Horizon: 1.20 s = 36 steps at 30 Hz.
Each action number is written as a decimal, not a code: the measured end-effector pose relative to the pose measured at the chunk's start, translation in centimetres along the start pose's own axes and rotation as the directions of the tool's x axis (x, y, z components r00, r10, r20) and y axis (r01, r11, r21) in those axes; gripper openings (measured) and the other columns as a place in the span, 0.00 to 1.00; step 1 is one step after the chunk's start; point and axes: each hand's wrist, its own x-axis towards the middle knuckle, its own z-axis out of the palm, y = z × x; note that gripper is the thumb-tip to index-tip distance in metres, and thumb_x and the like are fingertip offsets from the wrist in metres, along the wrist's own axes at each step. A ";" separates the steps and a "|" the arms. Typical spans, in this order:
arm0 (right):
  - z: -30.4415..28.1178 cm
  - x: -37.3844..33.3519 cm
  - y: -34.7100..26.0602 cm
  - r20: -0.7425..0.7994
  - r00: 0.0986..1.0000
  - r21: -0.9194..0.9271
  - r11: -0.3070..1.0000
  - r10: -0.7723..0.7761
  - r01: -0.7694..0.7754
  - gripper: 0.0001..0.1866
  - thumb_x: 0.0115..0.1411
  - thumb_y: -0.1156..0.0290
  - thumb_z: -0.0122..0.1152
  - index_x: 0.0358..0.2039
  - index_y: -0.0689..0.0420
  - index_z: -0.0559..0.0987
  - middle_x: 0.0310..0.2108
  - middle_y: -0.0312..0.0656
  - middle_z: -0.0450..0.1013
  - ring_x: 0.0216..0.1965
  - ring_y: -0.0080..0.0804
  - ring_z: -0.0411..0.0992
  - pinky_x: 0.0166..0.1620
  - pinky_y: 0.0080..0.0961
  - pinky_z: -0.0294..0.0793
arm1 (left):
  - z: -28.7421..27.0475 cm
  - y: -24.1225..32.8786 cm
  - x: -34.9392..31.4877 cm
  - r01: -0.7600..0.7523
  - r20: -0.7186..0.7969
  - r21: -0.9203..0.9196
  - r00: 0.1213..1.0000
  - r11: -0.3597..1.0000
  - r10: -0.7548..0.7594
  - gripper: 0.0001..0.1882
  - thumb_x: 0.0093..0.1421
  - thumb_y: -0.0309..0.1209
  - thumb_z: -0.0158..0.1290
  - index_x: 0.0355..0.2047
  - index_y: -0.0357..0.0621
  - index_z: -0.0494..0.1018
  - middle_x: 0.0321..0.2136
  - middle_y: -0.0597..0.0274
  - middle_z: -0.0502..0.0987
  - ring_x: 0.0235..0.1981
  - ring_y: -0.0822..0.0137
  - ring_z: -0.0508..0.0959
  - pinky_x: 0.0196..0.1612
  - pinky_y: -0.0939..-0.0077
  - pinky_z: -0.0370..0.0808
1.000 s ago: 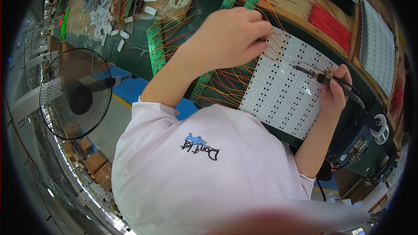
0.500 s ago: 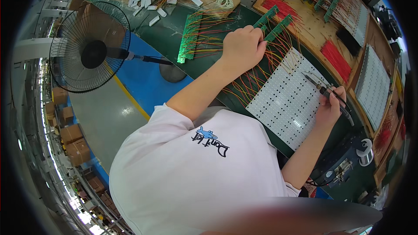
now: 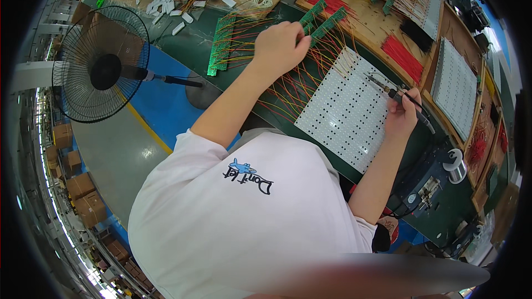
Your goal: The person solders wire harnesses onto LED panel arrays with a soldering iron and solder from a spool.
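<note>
On the green tabletop (image 3: pixel 449 210) lies one white perforated panel (image 3: pixel 346 113), with two green circuit strips (image 3: pixel 321 17) just above its upper left corner and a bundle of red and yellow wires (image 3: pixel 288 86) fanning between them. A third, longer green strip (image 3: pixel 217 44) lies to the left of these. One more white panel (image 3: pixel 455 89) rests at the right, well apart, near a bunch of red wires (image 3: pixel 403 58) on a wooden board (image 3: pixel 382 22). One solder spool (image 3: pixel 455 165) stands at the lower right. One standing fan (image 3: pixel 100 63) is on the grey and blue floor (image 3: pixel 111 149), with cardboard boxes (image 3: pixel 83 196) along the left edge of the room. The left hand (image 3: pixel 280 47) reaches far forward, its fingers curled together over the wires beside the two strips; whether they pinch a wire cannot be told. The right hand (image 3: pixel 402 116), wrist bent, rests at the panel's right edge, its fingers pinching one soldering iron (image 3: pixel 396 94) whose tip points onto the panel.
</note>
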 end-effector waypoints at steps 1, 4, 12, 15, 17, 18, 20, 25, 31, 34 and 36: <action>0.1 0.0 -0.1 0.000 1.000 0.005 1.000 0.000 0.000 0.08 0.56 0.76 0.60 0.29 0.56 0.68 0.29 0.39 0.72 0.23 0.23 0.66 0.25 0.19 0.62 | -1.0 -0.4 -1.1 0.022 0.016 -0.009 1.000 1.000 -0.022 0.10 0.58 0.39 0.59 0.28 0.47 0.76 0.28 0.59 0.79 0.30 0.54 0.80 0.34 0.55 0.75; 0.1 0.0 -0.3 -0.040 0.999 0.014 1.000 0.006 -0.005 0.07 0.56 0.76 0.59 0.29 0.56 0.69 0.28 0.39 0.72 0.23 0.23 0.66 0.25 0.19 0.62 | -3.6 -1.8 -5.6 0.037 0.043 0.022 0.998 0.999 -0.037 0.11 0.60 0.39 0.59 0.32 0.46 0.75 0.29 0.59 0.77 0.31 0.55 0.80 0.34 0.58 0.75; -1.1 0.5 0.1 0.072 0.997 0.013 1.000 0.010 -0.011 0.04 0.61 0.75 0.57 0.32 0.54 0.70 0.31 0.37 0.76 0.26 0.21 0.69 0.27 0.19 0.64 | -4.6 -3.4 -11.7 0.200 0.113 -0.231 0.978 0.952 -0.178 0.12 0.60 0.35 0.59 0.40 0.45 0.72 0.28 0.57 0.76 0.28 0.55 0.78 0.31 0.60 0.74; -1.8 0.7 0.3 0.091 0.996 0.004 1.000 0.016 -0.017 0.04 0.61 0.75 0.57 0.32 0.53 0.71 0.31 0.36 0.76 0.26 0.21 0.69 0.27 0.20 0.64 | -7.2 -3.0 -11.1 0.285 0.199 -0.126 0.946 0.950 -0.257 0.12 0.60 0.35 0.60 0.40 0.43 0.74 0.27 0.57 0.77 0.28 0.58 0.78 0.34 0.63 0.74; -2.0 0.6 0.0 0.072 0.997 0.019 0.999 0.026 -0.028 0.04 0.61 0.74 0.57 0.32 0.53 0.71 0.31 0.36 0.76 0.26 0.22 0.69 0.26 0.20 0.63 | -7.4 -5.7 -10.1 0.302 0.070 -0.131 0.953 0.944 -0.296 0.12 0.61 0.38 0.59 0.39 0.43 0.75 0.27 0.58 0.77 0.29 0.57 0.78 0.33 0.61 0.74; -1.9 0.5 -0.1 0.039 0.999 0.031 0.999 0.036 -0.038 0.03 0.62 0.74 0.57 0.32 0.53 0.72 0.31 0.36 0.76 0.25 0.22 0.69 0.26 0.20 0.63 | -7.3 -7.5 -9.2 0.314 -0.049 -0.141 0.945 0.939 -0.323 0.13 0.61 0.40 0.58 0.38 0.43 0.75 0.27 0.58 0.77 0.29 0.56 0.78 0.33 0.60 0.73; -0.3 0.3 -0.1 0.018 1.000 0.011 1.000 0.021 -0.021 0.04 0.61 0.74 0.58 0.31 0.55 0.72 0.29 0.36 0.74 0.24 0.22 0.68 0.26 0.19 0.63 | -7.3 -11.2 -7.3 0.392 -0.138 -0.085 0.906 0.916 -0.400 0.13 0.63 0.41 0.55 0.36 0.44 0.76 0.27 0.56 0.78 0.32 0.53 0.80 0.35 0.57 0.75; -0.6 0.4 0.2 -0.015 1.000 0.015 1.000 -0.002 0.003 0.04 0.61 0.73 0.57 0.31 0.56 0.71 0.27 0.37 0.73 0.23 0.22 0.68 0.25 0.19 0.64 | -6.8 -15.3 -2.9 0.452 -0.298 0.075 0.861 0.889 -0.412 0.12 0.65 0.41 0.53 0.38 0.47 0.77 0.30 0.52 0.81 0.36 0.48 0.82 0.38 0.52 0.77; -0.8 0.3 -0.1 0.009 1.000 0.055 0.998 0.015 -0.016 0.03 0.63 0.74 0.58 0.33 0.54 0.73 0.28 0.36 0.75 0.25 0.22 0.70 0.27 0.20 0.65 | -9.0 -16.6 3.1 0.451 -0.167 0.261 0.892 0.853 -0.420 0.13 0.62 0.47 0.57 0.35 0.52 0.81 0.35 0.59 0.84 0.40 0.53 0.83 0.40 0.55 0.79; -0.2 0.3 -0.1 -0.056 0.998 0.005 1.000 -0.003 0.003 0.04 0.61 0.73 0.57 0.32 0.56 0.71 0.27 0.37 0.73 0.24 0.21 0.69 0.25 0.19 0.64 | -8.5 -16.4 4.0 0.453 0.102 0.387 0.844 0.803 -0.526 0.16 0.60 0.49 0.58 0.37 0.53 0.82 0.37 0.59 0.84 0.42 0.55 0.83 0.43 0.57 0.80; 0.0 0.3 -0.2 -0.041 0.999 0.030 1.000 0.003 -0.002 0.04 0.62 0.73 0.58 0.31 0.56 0.71 0.27 0.37 0.73 0.23 0.21 0.68 0.25 0.19 0.64 | -7.9 -15.9 3.6 0.449 0.105 0.393 0.845 0.803 -0.524 0.17 0.60 0.51 0.58 0.37 0.53 0.81 0.38 0.59 0.84 0.44 0.56 0.83 0.45 0.58 0.80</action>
